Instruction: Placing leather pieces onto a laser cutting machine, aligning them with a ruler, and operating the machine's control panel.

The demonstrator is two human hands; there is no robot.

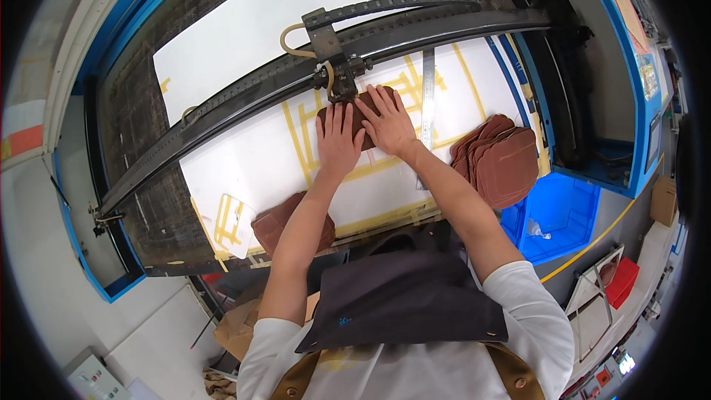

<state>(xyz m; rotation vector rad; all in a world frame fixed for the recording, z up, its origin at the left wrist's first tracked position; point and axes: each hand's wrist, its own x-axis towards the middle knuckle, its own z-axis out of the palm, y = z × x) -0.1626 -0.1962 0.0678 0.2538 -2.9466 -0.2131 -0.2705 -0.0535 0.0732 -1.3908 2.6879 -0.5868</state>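
Both my arms reach forward over the white machine bed (244, 170). My left hand (339, 141) lies with fingers stretched on a brown leather piece (361, 135). On the right part of that same piece rests my right hand (389, 124), its fingers spread flat. The far edge of the piece lies beneath the black machine head (342, 89), close to my fingertips. By my left forearm is a stack of brown leather pieces (280, 224), partly hidden by the arm. A larger, fanned-out pile of brown leather pieces (503, 163) sits right of my right forearm.
A black gantry rail (244, 98) with a cable chain (400, 4) crosses the bed. Yellow tape strips (295, 144) mark the white surface. A steel ruler (427, 96) lies right of my hands. Beyond the bed's right front corner stands a blue bin (561, 215).
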